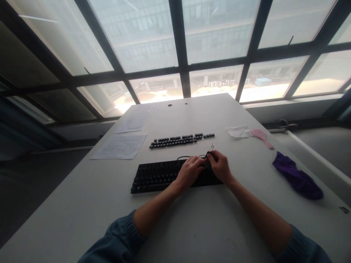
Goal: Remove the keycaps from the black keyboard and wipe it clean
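A black keyboard (156,176) lies on the white table (192,226) in front of me. My left hand (190,171) rests curled over the keyboard's right part, fingers bent down onto the keys. My right hand (219,166) is closed around a thin wire keycap puller (210,149) whose tip sticks up beyond the keyboard's far edge. Behind the keyboard, removed black keycaps (181,140) lie in rows on the table. What my left fingers pinch is hidden.
Printed paper sheets (120,146) lie at the left rear. A white tissue (238,131), a pink brush (262,137) and a purple cloth (297,177) lie at the right. Large windows stand behind the table's far edge.
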Demonstrator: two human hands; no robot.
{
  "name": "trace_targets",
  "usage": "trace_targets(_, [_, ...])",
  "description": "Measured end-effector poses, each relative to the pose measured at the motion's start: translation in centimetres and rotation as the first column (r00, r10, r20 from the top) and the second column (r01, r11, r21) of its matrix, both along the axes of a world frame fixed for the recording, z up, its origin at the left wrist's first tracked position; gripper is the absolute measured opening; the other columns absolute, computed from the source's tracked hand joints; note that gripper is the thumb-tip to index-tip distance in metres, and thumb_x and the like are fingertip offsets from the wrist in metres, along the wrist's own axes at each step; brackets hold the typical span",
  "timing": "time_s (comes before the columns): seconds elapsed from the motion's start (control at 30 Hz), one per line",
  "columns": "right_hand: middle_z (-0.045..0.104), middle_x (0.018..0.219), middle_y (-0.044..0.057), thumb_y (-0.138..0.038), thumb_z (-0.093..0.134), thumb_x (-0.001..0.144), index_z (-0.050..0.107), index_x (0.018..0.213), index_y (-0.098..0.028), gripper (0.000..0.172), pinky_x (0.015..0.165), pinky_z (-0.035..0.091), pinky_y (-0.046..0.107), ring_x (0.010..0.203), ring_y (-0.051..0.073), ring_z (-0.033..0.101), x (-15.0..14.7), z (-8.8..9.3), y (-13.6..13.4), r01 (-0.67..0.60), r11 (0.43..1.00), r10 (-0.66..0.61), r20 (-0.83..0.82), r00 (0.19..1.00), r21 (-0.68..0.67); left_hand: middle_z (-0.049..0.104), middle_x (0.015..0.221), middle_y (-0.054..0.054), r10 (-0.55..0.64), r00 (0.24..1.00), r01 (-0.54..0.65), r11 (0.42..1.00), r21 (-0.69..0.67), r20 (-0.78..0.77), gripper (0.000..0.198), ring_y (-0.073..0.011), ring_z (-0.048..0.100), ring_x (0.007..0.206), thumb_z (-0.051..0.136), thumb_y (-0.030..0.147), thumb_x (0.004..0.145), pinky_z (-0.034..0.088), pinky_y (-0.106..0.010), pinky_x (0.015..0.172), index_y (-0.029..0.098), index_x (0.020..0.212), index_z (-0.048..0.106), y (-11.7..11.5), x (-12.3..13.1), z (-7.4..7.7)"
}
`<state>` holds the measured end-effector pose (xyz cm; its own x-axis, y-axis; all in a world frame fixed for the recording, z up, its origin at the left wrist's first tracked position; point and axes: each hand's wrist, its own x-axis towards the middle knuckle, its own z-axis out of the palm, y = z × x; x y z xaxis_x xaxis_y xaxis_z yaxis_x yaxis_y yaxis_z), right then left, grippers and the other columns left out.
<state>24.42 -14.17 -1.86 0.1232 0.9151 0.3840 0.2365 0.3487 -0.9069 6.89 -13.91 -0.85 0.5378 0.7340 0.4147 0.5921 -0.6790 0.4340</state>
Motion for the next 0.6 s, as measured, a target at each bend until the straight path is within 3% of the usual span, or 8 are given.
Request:
trace_targets(0.17, [0.067, 0.071, 0.004, -0.042, 0.059, 0.091, 0.062, 0.085, -0.02, 0.024, 0.061, 0.053, 0.029, 0.068, 0.022, 0.068, 0.1, -0.1, 0.3, -0.025, 0.999, 0.021, -0.094, 0.995, -0.045, 0.064, 0.103, -0.005, 0.0, 1.0, -0.001, 0.994, 0.106, 0.012, 0.012, -0.0219, 0.058, 0.1, 0.063, 0.022, 0.092, 0.051, -0.036, 0.09, 0.024, 0.103, 0.068, -0.2, 0.1, 0.1])
trace_targets(0.3, [0.067, 0.069, 0.004, -0.044, 0.058, 0.091, 0.061, 0.082, -0.02, 0.026, 0.06, 0.051, 0.029, 0.066, 0.021, 0.066, 0.1, -0.1, 0.5, 0.013, 0.999, -0.017, -0.1, 0.995, -0.041, 0.065, 0.102, -0.005, 0.059, 0.986, -0.066, 0.997, 0.045, 0.154, 0.014, -0.0197, 0.06, 0.098, 0.066, 0.024, 0.09, 0.051, -0.033, 0.088, 0.023, 0.103, 0.069, 0.5, -0.1, 1.5])
trace_targets(0.47, [0.066, 0.071, 0.004, -0.042, 0.058, 0.091, 0.061, 0.083, -0.02, 0.024, 0.061, 0.053, 0.029, 0.067, 0.022, 0.068, 0.0, -0.2, 0.7, -0.019, 0.999, 0.012, -0.133, 0.991, -0.046, 0.072, 0.094, -0.003, 0.146, 0.984, -0.152, 0.986, 0.064, 0.101, 0.012, -0.0196, 0.062, 0.089, 0.071, 0.025, 0.086, 0.048, -0.034, 0.085, 0.021, 0.098, 0.072, 5.5, 0.2, 3.7])
trace_targets(0.6, [0.067, 0.072, 0.004, -0.04, 0.058, 0.091, 0.061, 0.083, -0.02, 0.022, 0.061, 0.053, 0.029, 0.066, 0.021, 0.068, 0.0, -0.4, 0.8, -0.019, 0.998, 0.013, -0.12, 0.993, -0.054, 0.075, 0.091, -0.004, 0.196, 0.978, -0.188, 0.977, 0.101, -0.073, 0.008, -0.0227, 0.062, 0.092, 0.071, 0.028, 0.087, 0.045, -0.037, 0.089, 0.022, 0.089, 0.076, 10.6, 1.4, 3.6])
